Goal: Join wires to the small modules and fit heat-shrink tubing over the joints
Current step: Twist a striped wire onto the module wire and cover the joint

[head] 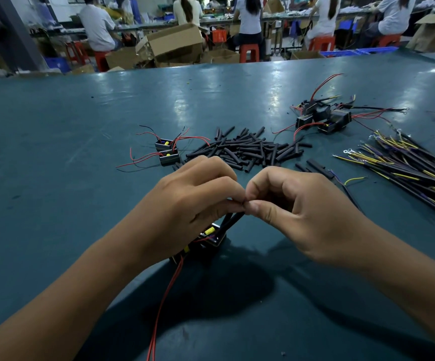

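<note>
Left hand (193, 196) and right hand (289, 204): fingers pinched together on black tubing (233, 220) above a small module (208, 239), near edge of surface (54, 152). Behind: loose tubing pile (250, 149), two modules (168, 151), wire bundle (406, 162).

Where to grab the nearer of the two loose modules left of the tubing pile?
Pinch the nearer module across its short black casing sides, coming from above. It sits flat, open top up, and its red wires trail left, so stay clear of that side.
</note>
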### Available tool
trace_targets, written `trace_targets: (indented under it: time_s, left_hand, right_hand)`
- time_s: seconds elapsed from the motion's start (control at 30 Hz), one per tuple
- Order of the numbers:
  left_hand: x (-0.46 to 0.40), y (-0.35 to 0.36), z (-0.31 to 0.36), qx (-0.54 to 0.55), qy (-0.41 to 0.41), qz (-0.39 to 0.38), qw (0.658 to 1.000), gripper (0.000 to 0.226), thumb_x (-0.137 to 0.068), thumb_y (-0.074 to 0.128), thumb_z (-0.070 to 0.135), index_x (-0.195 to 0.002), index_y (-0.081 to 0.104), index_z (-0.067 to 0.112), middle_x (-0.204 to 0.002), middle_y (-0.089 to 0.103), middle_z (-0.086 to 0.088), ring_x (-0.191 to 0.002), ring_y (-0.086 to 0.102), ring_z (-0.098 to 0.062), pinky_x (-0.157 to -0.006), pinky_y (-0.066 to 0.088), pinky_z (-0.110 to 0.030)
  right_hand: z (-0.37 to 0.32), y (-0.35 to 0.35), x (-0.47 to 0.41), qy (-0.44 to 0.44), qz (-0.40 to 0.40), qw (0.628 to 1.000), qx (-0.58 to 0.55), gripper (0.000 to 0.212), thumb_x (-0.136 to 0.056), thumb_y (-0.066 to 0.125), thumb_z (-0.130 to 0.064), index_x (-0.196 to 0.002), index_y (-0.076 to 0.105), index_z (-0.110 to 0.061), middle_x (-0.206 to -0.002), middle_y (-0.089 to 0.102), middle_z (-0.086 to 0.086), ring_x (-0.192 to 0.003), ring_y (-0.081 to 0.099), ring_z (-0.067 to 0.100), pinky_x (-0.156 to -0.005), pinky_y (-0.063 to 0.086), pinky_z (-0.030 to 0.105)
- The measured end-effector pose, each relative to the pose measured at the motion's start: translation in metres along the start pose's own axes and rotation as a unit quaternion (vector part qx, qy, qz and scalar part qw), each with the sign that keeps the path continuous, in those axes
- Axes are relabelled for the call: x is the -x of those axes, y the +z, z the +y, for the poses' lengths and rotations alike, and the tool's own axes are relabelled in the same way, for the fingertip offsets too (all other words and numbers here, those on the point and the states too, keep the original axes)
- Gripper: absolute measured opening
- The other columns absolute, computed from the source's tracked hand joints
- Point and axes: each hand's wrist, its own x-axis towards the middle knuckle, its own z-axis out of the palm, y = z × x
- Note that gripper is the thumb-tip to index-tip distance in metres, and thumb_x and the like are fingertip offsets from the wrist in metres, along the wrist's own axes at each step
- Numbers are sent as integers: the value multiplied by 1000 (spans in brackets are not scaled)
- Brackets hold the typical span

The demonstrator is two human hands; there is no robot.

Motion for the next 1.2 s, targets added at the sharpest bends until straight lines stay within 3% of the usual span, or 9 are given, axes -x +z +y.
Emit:
trace_targets:
  time_s: [0.13, 0.27, 0.4, 0.6, 0.67, 0.8, 0.87, 1.03, 1.2]
  left_hand:
    - [-3, -3, 8, 88, -74, -28, 993, 14, -97, 60, 19, -93, 69, 8, -90, 54, 1, -78, 50, -7, -71, 39, -17]
    - [-4, -6, 18, 190, -208, -42, 958, 15, -96, 59, 28, -86, 64, 18, -71, 53, 14, -61, 48, -7, -58, 35, -15]
    - [-8, -4, 30, 271, -351, -13, 896, 22, -93, 69, 23, -73, 68, 14, -49, 42, 14, -41, 34, -2, -43, 27, -11]
    - [-13, -6, 38, 446, -526, -26, 724, 19, -75, 63, 23, -58, 57, 16, -57, 37, -2, -47, 19, -14, -47, 11, -26]
    - [-13, -5, 38, 475, -529, -28, 703, 18, -77, 64, 22, -60, 59, 17, -55, 41, 1, -43, 22, -11, -43, 13, -21]
    - [-2, -11, 27, 223, -315, 11, 923, 5, -82, 70, 22, -78, 67, 23, -63, 54, 16, -50, 43, -4, -50, 33, -11]
    - [1, -16, 21, 90, -185, 11, 979, 11, -82, 72, 18, -91, 70, 24, -85, 58, 17, -64, 50, -8, -61, 36, -13]
    - [3, -14, 14, 1, -77, 14, 997, 17, -92, 70, 31, -95, 76, 16, -95, 63, 5, -83, 60, -18, -64, 49, -41]
    - [3, -13, 12, -79, -4, 30, 996, 19, -98, 67, 24, -91, 77, 10, -90, 66, -4, -76, 61, -28, -61, 50, -44]
  right_hand:
    - [-3, 0, 0, -32, 18, 999, 31, 6, -91, 68, -19, -89, 64, -23, -76, 66, -11, -68, 59, 7, -60, 42, 10]
    - [-4, 2, 0, -44, 32, 997, 47, 5, -92, 68, -21, -90, 65, -18, -71, 66, -4, -65, 57, 14, -56, 44, 20]
    - [-3, 3, 1, -51, 42, 996, 55, 4, -93, 68, -18, -90, 64, -18, -69, 63, -9, -64, 56, 7, -57, 41, 14]
    - [-6, 7, 1, -109, 49, 982, 145, 6, -91, 63, -15, -94, 65, -10, -78, 54, -16, -69, 43, -3, -67, 33, 3]
    - [-5, 7, 1, -109, 51, 983, 136, 5, -91, 64, -14, -94, 65, -10, -75, 53, -18, -67, 43, -4, -65, 33, 2]
    - [-2, 3, 1, -86, 50, 990, 97, 4, -92, 68, -16, -92, 64, -15, -71, 56, -19, -64, 50, -6, -61, 35, 4]
    - [-2, 3, 1, -82, 46, 992, 89, 4, -92, 67, -17, -93, 64, -17, -73, 59, -17, -67, 54, -2, -62, 37, 5]
    - [-4, 3, 1, -87, 40, 991, 94, 3, -91, 64, -20, -93, 63, -18, -74, 57, -20, -68, 53, -4, -62, 37, 6]
    - [-4, 4, 1, -91, 45, 991, 88, 3, -92, 63, -20, -94, 64, -18, -75, 58, -20, -68, 54, 0, -62, 38, 7]
